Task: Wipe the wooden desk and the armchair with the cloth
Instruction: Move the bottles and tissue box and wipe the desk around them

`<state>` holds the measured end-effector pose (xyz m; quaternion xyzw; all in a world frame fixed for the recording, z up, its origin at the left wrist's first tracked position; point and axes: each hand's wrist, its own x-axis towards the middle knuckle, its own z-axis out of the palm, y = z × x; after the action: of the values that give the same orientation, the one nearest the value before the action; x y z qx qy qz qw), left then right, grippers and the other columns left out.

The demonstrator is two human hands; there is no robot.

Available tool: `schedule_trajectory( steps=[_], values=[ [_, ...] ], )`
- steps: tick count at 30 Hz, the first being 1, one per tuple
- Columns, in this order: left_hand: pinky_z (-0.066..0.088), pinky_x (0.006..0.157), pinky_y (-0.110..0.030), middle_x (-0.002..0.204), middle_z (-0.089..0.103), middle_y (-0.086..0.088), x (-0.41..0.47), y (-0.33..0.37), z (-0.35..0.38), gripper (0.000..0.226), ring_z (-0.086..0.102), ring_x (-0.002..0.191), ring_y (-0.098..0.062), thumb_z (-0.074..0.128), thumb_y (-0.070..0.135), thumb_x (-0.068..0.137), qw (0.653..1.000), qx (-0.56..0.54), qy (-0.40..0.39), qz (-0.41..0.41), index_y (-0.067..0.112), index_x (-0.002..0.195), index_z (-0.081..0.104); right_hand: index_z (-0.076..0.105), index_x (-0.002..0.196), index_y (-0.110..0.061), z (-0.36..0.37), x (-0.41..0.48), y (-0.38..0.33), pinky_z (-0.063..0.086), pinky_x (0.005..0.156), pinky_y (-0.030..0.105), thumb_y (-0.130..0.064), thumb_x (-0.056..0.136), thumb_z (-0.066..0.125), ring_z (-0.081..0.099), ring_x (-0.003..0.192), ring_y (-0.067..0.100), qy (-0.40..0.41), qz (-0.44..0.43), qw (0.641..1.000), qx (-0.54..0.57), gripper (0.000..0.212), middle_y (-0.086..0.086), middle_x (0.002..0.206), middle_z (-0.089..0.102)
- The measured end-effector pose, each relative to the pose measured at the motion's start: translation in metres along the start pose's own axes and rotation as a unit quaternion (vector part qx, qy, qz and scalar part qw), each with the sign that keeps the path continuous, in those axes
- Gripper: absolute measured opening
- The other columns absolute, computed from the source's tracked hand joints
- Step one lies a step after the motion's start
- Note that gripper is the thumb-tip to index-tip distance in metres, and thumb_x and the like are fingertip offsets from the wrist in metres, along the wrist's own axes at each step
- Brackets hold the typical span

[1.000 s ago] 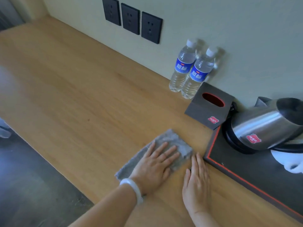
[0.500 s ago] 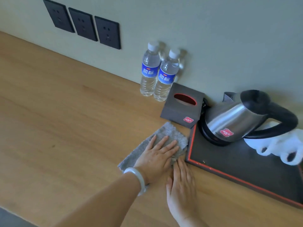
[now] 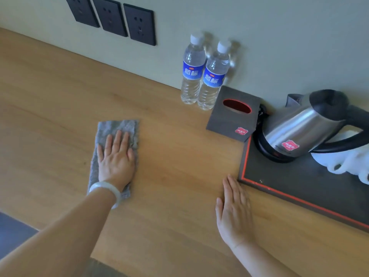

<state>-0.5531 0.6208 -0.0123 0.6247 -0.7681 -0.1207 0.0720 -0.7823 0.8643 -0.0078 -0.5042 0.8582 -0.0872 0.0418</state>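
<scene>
A wooden bench runs along a pale wall that carries three dark sockets. At the bench's back edge two bottles of water stand upright, touching each other, against the wall. Just beside them on the right sits a dark box with a red-rimmed oval slot. Toward the right end a black tray with a red border holds a steel kettle and something white that is too blurred to name.

The grey cloth lies flat about midway between the back and front edges, well apart from the tray. The left hand, with a white bracelet at the wrist, presses on the cloth with fingers straight and spread, grasping nothing. The right hand rests flat on bare wood near the front edge, fingers straight and together, their tips just beside the tray's near corner.
</scene>
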Motion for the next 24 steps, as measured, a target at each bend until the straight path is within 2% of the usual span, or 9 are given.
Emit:
schedule_trajectory(
  steps=[2,4,9,11,13,15,16,20,24],
  values=[
    [0.0,0.12,-0.049,0.163,0.004,0.009,-0.028,-0.016,-0.005,0.056,-0.002,0.149,-0.017,0.019,0.039,0.1,0.998,0.002,0.007,-0.07,0.031,0.154,0.009,0.045,0.141,-0.006,0.001,0.0,-0.002,0.026,0.111,0.036,-0.034,0.092,0.029,0.041,0.134,0.026,0.002,0.004,1.0,-0.002,0.059,0.008,0.152,0.038],
    [-0.002,0.12,-0.05,0.163,0.0,0.007,-0.069,0.004,0.002,0.058,-0.006,0.149,-0.019,0.019,0.039,0.099,0.998,0.012,0.011,-0.058,0.028,0.155,0.004,0.046,0.141,-0.005,0.001,-0.001,-0.003,0.032,0.11,0.039,-0.034,0.092,0.029,0.042,0.133,0.026,0.008,0.007,1.0,-0.009,0.059,0.008,0.151,0.039],
    [0.009,0.115,-0.054,0.159,0.024,0.002,-0.17,0.099,0.027,0.062,0.015,0.148,-0.027,0.038,0.038,0.092,0.975,0.026,-0.059,0.213,0.021,0.151,0.03,0.05,0.136,0.001,0.003,-0.003,-0.006,0.042,0.102,0.047,-0.031,0.088,0.03,0.048,0.126,0.034,0.025,0.01,0.999,-0.027,0.061,0.015,0.145,0.045],
    [0.009,0.115,-0.052,0.158,0.028,0.003,-0.179,0.1,0.027,0.06,0.021,0.146,-0.025,0.041,0.039,0.091,0.958,0.047,-0.062,0.275,0.023,0.149,0.035,0.053,0.13,0.007,0.002,0.0,-0.011,0.047,0.097,0.051,-0.028,0.087,0.033,0.053,0.12,0.04,0.024,0.005,0.999,-0.042,0.059,0.022,0.139,0.05],
    [0.011,0.114,-0.049,0.159,0.025,0.005,-0.168,0.077,0.022,0.058,0.018,0.147,-0.022,0.039,0.037,0.094,0.95,0.042,-0.071,0.302,0.025,0.151,0.03,0.057,0.121,0.01,-0.002,0.008,-0.02,0.05,0.09,0.054,-0.021,0.087,0.053,0.055,0.111,0.044,0.013,0.013,0.997,-0.072,0.046,0.026,0.129,0.054],
    [0.012,0.115,-0.049,0.16,0.019,0.007,-0.155,0.04,0.014,0.058,0.012,0.149,-0.02,0.035,0.036,0.097,0.962,0.036,-0.059,0.266,0.028,0.152,0.023,0.058,0.117,0.01,-0.005,0.024,-0.035,0.051,0.087,0.055,-0.012,0.078,0.075,0.057,0.106,0.046,0.004,0.012,0.998,-0.065,0.049,0.027,0.125,0.055],
    [0.012,0.116,-0.049,0.161,0.016,0.008,-0.147,0.016,0.008,0.057,0.009,0.149,-0.018,0.033,0.037,0.097,0.974,0.033,-0.048,0.221,0.029,0.153,0.021,0.057,0.121,0.009,-0.005,0.034,-0.046,0.05,0.089,0.054,-0.012,0.077,0.076,0.056,0.109,0.045,0.005,-0.006,0.999,-0.052,0.053,0.025,0.13,0.053],
    [0.004,0.12,-0.047,0.162,0.007,0.012,-0.119,-0.089,-0.018,0.057,-0.002,0.149,-0.013,0.019,0.042,0.098,0.999,0.037,0.005,0.006,0.034,0.154,0.01,0.035,0.145,0.001,0.008,0.088,-0.106,0.028,0.114,0.043,-0.02,0.094,0.055,0.03,0.142,0.033,-0.012,-0.077,0.997,-0.001,0.058,0.016,0.155,0.028],
    [-0.001,0.121,-0.045,0.161,0.0,0.013,-0.103,-0.137,-0.039,0.06,-0.009,0.148,-0.01,0.008,0.045,0.094,0.988,0.015,0.02,-0.152,0.037,0.153,0.005,0.023,0.151,-0.004,0.032,0.115,-0.153,0.008,0.121,0.041,-0.03,0.1,0.037,0.01,0.149,0.024,-0.02,0.012,1.0,0.018,0.059,0.012,0.16,0.018]
  ],
)
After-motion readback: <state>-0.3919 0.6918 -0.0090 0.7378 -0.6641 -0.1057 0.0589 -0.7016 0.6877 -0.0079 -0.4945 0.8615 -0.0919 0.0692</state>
